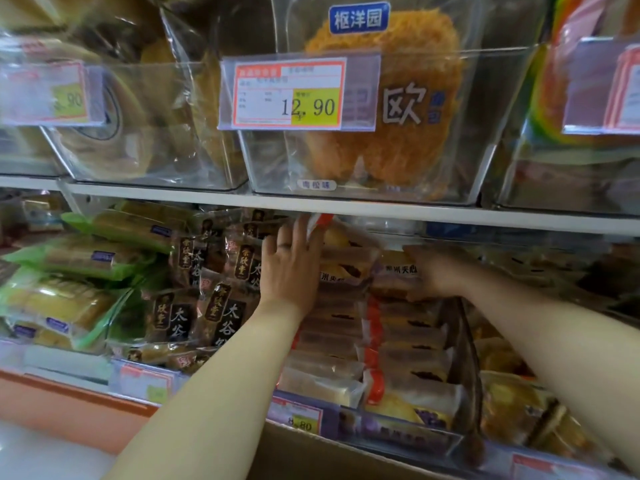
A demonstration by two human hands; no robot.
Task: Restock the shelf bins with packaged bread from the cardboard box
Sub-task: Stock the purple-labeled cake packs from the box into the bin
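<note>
Glossy clear plastic bread wrappers point(408, 393)

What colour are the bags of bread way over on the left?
Green, with yellow bread showing through the bread bags. The head view shows them best.

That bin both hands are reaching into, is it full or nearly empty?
Nearly full. The bin holds two rows of packaged bread stacked front to back; left hand and right hand press packs at the rear.

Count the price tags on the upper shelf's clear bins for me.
3. One price tag is on the left bin, cut by the frame edge; one reading 12.90 is on the middle bin; one is on the right bin, partly cropped. Others may lie outside the view.
</note>
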